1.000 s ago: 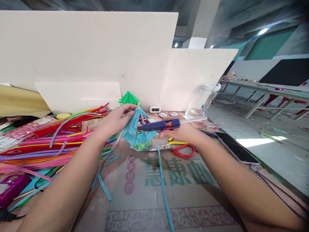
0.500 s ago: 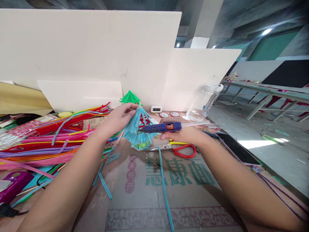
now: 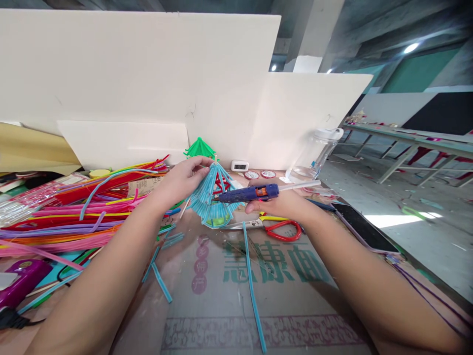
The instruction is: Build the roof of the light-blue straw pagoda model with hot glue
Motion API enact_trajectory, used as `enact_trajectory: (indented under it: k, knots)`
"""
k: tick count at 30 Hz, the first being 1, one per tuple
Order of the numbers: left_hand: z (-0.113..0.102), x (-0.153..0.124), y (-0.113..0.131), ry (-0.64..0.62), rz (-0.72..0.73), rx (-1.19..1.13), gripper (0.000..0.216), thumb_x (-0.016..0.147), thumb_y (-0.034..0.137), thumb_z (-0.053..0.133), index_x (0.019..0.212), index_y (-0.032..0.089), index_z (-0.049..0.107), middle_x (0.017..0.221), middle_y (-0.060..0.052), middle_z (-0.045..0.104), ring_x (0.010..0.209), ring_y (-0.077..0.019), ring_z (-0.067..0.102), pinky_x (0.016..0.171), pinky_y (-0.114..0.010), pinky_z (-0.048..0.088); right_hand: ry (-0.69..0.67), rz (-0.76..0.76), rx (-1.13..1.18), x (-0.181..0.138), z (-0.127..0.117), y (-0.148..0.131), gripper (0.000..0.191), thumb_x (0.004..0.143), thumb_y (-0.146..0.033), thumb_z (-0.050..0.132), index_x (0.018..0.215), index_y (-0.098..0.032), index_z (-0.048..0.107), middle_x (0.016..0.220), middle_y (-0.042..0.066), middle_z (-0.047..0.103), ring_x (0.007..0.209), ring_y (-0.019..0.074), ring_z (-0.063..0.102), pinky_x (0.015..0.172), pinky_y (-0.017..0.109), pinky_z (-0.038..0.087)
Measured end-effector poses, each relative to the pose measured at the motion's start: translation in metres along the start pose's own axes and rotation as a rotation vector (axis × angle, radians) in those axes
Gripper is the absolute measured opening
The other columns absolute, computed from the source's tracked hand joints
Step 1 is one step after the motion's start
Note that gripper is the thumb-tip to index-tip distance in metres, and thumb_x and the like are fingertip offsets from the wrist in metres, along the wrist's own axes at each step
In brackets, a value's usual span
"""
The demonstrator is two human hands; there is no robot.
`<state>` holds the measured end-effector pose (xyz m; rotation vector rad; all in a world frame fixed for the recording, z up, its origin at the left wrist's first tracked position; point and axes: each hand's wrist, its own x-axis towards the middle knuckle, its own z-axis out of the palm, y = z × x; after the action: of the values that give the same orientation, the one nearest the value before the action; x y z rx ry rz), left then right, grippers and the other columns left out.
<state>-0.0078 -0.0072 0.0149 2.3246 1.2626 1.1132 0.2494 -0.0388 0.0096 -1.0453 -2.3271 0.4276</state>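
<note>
The cardboard (image 3: 185,305) between the forearms leaves open room, crossed by one long blue strip (image 3: 253,291); the right edge of the tabletop (image 3: 51,306) runs just beyond one phone (image 3: 364,227). One blue pleated model (image 3: 210,208) stands mid-tabletop, before one green roof (image 3: 199,148). The left hand (image 3: 185,180) has its fingers grasping the model's upper side; the right hand (image 3: 283,201) grips one glue gun (image 3: 242,194), nozzle at the model, contact unclear. One pair of scissors (image 3: 254,224) lies just beside.
</note>
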Motion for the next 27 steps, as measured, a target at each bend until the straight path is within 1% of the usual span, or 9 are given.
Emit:
enact_trajectory:
  k: [3,7,12,19,23,27]
  knots:
    - [0.000,-0.001,0.001,0.002,-0.003,0.014,0.031,0.091,0.035,0.044,0.112,0.021,0.062,0.107,-0.004,0.068,0.094,-0.0196,0.064,0.080,-0.032,0.049,0.007,0.005,0.018,0.000,0.002,0.001,0.033,0.073,-0.048,0.071,0.083,-0.018,0.062,0.070,-0.001,0.060,0.063,0.0137,0.053,0.062,0.026,0.039]
    - [0.000,-0.001,0.002,0.003,-0.002,0.032,0.031,0.091,0.035,0.044,0.112,0.021,0.063,0.108,-0.004,0.068,0.095,-0.0198,0.063,0.080,-0.032,0.049,0.012,0.041,-0.001,0.000,0.004,0.002,0.036,0.070,-0.051,0.073,0.080,-0.018,0.062,0.068,-0.001,0.061,0.062,0.0141,0.053,0.059,0.026,0.039]
    - [-0.001,0.000,0.003,0.002,-0.010,0.042,0.032,0.091,0.035,0.043,0.112,0.020,0.063,0.107,-0.005,0.068,0.094,-0.0202,0.064,0.080,-0.033,0.049,-0.019,0.089,0.004,0.001,0.004,-0.002,0.032,0.069,-0.047,0.075,0.078,-0.019,0.063,0.068,0.000,0.064,0.062,0.0149,0.055,0.056,0.025,0.039]
    - [0.000,0.000,0.003,0.003,-0.004,0.049,0.032,0.091,0.035,0.043,0.112,0.020,0.063,0.108,-0.005,0.068,0.094,-0.0200,0.064,0.081,-0.032,0.049,-0.030,0.157,-0.036,0.002,0.002,-0.007,0.033,0.066,-0.046,0.077,0.074,-0.018,0.061,0.063,-0.002,0.061,0.060,0.0138,0.053,0.055,0.025,0.037]
    - [0.000,-0.001,0.003,-0.001,0.000,0.039,0.032,0.092,0.035,0.044,0.112,0.021,0.063,0.107,-0.004,0.068,0.094,-0.0199,0.064,0.079,-0.032,0.049,-0.033,0.157,-0.014,0.002,0.002,-0.011,0.031,0.066,-0.043,0.078,0.073,-0.018,0.061,0.063,-0.002,0.060,0.060,0.0135,0.053,0.054,0.025,0.036]
    - [0.000,-0.001,0.004,-0.004,-0.003,0.032,0.032,0.092,0.035,0.044,0.112,0.019,0.062,0.107,-0.005,0.068,0.093,-0.0195,0.064,0.081,-0.032,0.048,-0.022,0.147,-0.038,0.002,0.001,-0.012,0.033,0.066,-0.047,0.078,0.073,-0.018,0.063,0.063,-0.002,0.061,0.059,0.0133,0.052,0.053,0.025,0.035]
